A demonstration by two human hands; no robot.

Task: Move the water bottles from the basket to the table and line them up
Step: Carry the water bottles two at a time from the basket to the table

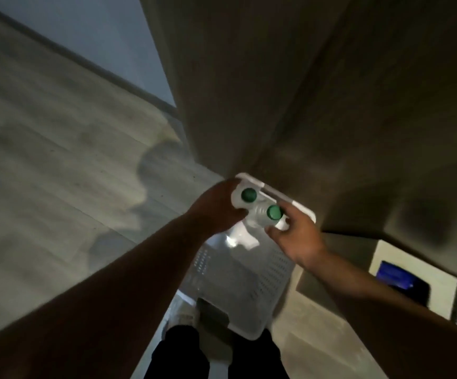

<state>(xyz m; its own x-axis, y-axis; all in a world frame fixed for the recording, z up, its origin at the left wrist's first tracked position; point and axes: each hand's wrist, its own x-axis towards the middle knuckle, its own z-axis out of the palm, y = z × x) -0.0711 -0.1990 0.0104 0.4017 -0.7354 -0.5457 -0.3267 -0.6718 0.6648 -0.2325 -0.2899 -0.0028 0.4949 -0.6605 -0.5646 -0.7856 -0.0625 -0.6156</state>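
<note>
Bottles (260, 210), green-capped, seemingly clear, upright in both hands (216, 207).

A single head-worn view looks steeply down from above the person's outstretched arms, close over both hands. The white perforated plastic basket (249, 272) sits directly below the hands, filling the lower centre, and pale wood-grain floor (44, 149) stretches away to the left of the left hand (216, 209).

place: home room | cues: wood-look floor (44, 138); white laundry basket (249, 283); beige table (276, 77)
</note>
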